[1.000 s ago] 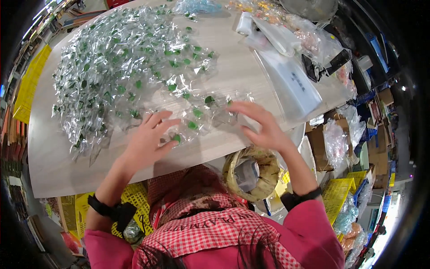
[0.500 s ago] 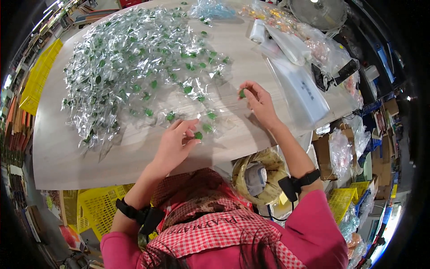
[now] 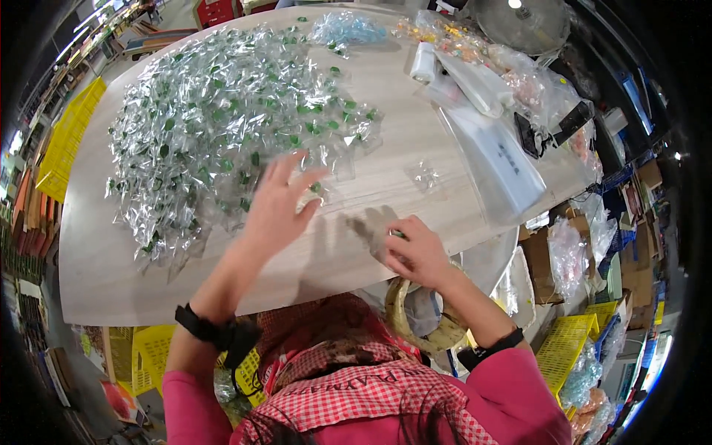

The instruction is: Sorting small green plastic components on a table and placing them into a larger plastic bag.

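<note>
A wide heap of small clear plastic packets (image 3: 200, 119) with green pieces inside covers the left and middle of the table. My left hand (image 3: 276, 211) reaches over the near edge of the heap, fingers spread and slightly blurred. Whether its fingertips touch a packet cannot be seen. Close to the table's front edge, my right hand (image 3: 417, 256) is curled, with a small green piece (image 3: 398, 233) pinched in its fingers. A single clear packet (image 3: 423, 176) lies apart from the heap, beyond my right hand.
Flat clear plastic bags (image 3: 493, 159) lie at the right, beside a white bottle (image 3: 423, 62) and a black phone-like device (image 3: 528, 135). Blue packets (image 3: 347, 28) and a fan (image 3: 519, 26) are at the back. Below the front edge stands a yellowish lined bin (image 3: 400, 315).
My right hand has come nearer, to the table's front edge, and a clear packet now lies where it was. My left hand has moved away from me, over the heap, and opened its fingers.
</note>
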`<state>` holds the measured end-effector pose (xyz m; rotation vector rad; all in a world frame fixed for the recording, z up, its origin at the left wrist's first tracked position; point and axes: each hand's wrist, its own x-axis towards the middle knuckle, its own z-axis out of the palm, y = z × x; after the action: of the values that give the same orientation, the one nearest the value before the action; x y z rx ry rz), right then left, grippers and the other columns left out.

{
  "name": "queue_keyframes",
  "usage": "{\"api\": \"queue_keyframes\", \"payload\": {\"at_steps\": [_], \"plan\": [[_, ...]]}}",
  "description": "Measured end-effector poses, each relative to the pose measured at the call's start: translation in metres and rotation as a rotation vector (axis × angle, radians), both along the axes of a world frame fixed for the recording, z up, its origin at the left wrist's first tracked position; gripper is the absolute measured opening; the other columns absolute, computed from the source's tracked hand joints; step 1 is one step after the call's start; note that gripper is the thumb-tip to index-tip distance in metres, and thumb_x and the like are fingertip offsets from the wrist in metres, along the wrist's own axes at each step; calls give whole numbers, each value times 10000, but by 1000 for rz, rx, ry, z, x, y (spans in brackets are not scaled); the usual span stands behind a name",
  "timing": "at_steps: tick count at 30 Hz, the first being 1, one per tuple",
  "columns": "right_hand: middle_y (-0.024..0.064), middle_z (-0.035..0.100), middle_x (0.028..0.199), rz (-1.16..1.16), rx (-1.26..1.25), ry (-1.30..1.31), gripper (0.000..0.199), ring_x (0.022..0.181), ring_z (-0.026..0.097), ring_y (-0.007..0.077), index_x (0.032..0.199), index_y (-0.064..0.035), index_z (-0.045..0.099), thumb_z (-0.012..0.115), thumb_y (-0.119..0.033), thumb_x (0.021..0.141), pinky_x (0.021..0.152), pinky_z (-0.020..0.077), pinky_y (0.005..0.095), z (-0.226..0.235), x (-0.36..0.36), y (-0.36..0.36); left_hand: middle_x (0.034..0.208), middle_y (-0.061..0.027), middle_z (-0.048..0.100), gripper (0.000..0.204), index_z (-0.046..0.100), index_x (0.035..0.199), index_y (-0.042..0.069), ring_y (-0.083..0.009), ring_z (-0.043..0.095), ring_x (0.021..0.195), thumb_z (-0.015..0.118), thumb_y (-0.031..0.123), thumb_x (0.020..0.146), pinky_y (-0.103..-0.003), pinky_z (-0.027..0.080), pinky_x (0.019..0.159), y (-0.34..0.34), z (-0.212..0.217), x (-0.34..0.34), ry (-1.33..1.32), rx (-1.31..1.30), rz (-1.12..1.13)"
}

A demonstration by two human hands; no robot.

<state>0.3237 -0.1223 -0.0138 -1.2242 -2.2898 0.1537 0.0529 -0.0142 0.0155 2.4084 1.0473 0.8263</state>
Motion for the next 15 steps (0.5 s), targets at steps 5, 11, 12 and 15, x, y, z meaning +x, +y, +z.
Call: {"api": "queue_keyframes", "payload": {"at_steps": [5,11,12,15], "plan": [[58,621,871,-111,-727,265,206,814,605,229,892,-64,574,703,-152,757,710,488,339,19,45,-30,1542,-227,257,797,378,1477,240,-472,200,1427,681,546,806,-662,198,1112,44,-14,-18,397,203,197],[57,661,828,181,-770,-167,166,824,620,112,945,-54,686,732,-144,813,723,485,293,26,72,-74,1557,-183,253,709,373,1477,256,-458,230,1422,585,565,876,-680,142,1116,15,-36,-4,472,54,94],[57,661,828,179,-770,-165,166,824,620,112,945,-54,686,732,-144,813,723,485,293,26,74,-72,1557,-183,253,709,373,1477,256,-458,230,1422,585,565,876,-680,142,1116,6,-37,-2,472,55,91],[135,653,1128,-237,-696,371,384,1041,628,255,1208,-136,659,712,-286,859,920,477,370,24,79,-46,1514,-157,331,617,478,1414,245,-433,338,1349,599,522,876,-656,177,1107,-14,-34,5,379,190,58]]}}
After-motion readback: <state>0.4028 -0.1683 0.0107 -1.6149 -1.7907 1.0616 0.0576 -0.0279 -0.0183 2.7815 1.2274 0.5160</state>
